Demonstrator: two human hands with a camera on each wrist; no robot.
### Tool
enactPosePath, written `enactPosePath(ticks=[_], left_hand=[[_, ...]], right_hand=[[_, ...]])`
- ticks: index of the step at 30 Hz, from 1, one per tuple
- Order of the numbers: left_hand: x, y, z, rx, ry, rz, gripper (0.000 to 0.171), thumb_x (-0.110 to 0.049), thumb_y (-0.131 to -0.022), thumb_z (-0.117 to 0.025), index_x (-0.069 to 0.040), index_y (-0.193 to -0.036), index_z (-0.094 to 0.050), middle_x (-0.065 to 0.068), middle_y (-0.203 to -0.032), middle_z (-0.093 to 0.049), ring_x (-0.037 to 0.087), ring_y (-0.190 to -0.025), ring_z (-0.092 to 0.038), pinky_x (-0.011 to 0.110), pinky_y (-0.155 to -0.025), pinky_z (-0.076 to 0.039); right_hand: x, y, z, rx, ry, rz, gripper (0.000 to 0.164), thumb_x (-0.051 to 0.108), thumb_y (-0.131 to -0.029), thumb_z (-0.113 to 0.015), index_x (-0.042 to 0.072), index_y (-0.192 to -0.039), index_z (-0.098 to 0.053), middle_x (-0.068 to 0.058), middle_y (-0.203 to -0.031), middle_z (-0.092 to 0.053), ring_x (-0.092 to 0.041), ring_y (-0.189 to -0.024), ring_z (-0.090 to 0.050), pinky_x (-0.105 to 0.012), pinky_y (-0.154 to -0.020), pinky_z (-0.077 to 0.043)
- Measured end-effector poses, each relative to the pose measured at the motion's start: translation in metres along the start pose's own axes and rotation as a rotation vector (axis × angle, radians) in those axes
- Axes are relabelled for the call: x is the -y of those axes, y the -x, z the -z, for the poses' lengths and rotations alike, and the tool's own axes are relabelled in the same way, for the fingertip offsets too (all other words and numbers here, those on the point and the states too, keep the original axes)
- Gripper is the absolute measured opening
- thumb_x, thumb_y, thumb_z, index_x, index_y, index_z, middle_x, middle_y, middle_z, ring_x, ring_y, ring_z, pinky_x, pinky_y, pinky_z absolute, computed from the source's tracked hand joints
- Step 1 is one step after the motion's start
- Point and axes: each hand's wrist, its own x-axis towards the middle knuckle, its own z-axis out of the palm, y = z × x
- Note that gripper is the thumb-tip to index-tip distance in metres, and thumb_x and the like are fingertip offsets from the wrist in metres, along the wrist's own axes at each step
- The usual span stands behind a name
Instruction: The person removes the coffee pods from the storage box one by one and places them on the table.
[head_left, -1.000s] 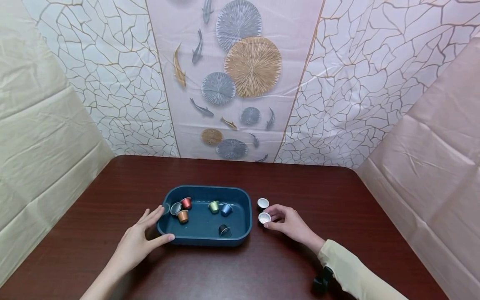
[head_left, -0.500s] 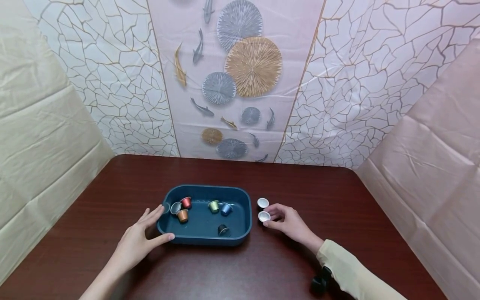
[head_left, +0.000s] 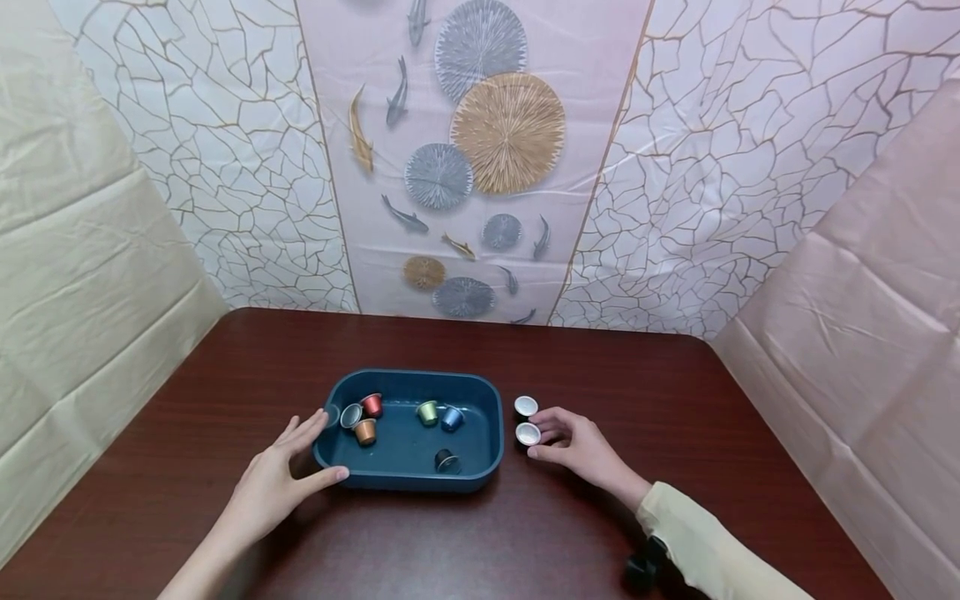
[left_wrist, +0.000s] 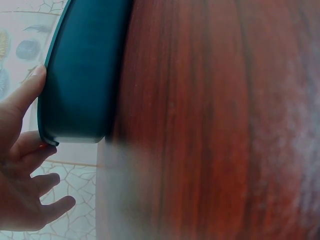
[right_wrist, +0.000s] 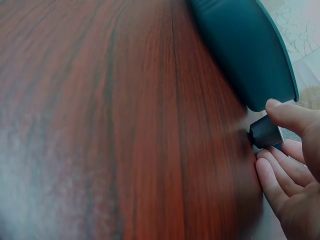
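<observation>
Pinched nearer white-topped capsule (head_left: 528, 435) with right grip (head_left: 577, 447) at three o'clock from blue tray (head_left: 405, 481); touched tray's nine o'clock end with straight-fingered left grip (head_left: 275, 477)

Left hand (head_left: 276, 477) with thumb and fingers spread apart, right hand (head_left: 579, 448) in a curled pinch.

At the lower right, a pale cream fabric sleeve (head_left: 712, 537) (lightly creased) has a small black block (head_left: 641, 569) near its cuff (head_left: 654, 505).
</observation>
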Motion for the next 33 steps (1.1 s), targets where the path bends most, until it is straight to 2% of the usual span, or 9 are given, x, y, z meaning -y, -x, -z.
enactPosePath(ticks=[7,18,33], left_hand=[[0.000,0.000,0.000,-0.002,-0.002,-0.003,0.089,-0.056,-0.079,-0.076,-0.012,-0.150,-0.044,0.010,-0.155,-0.044,0.045,-0.148,-0.028,0.072,-0.104,-0.035],[-0.002,0.001,0.000,0.000,-0.010,0.003,0.088,-0.054,-0.079,-0.077,-0.011,-0.149,-0.044,0.011,-0.155,-0.045,0.045,-0.148,-0.028,0.072,-0.104,-0.035],[-0.003,0.002,0.001,0.005,-0.011,0.011,0.089,-0.054,-0.079,-0.076,-0.011,-0.149,-0.044,0.011,-0.155,-0.044,0.046,-0.148,-0.028,0.072,-0.103,-0.036]], right_hand=[[0.000,0.003,0.002,0.022,-0.042,-0.002,0.053,0.019,-0.080,-0.083,0.001,-0.125,-0.060,-0.021,-0.113,-0.068,-0.031,-0.101,-0.069,-0.022,-0.080,-0.058],[-0.004,0.002,0.005,0.050,-0.080,0.010,0.054,0.016,-0.081,-0.081,-0.002,-0.126,-0.058,-0.024,-0.117,-0.066,-0.034,-0.105,-0.067,-0.024,-0.084,-0.058],[0.015,-0.010,0.029,0.110,0.027,0.042,0.048,0.018,-0.085,-0.079,0.004,-0.126,-0.061,-0.016,-0.115,-0.070,-0.031,-0.104,-0.068,-0.025,-0.085,-0.056]])
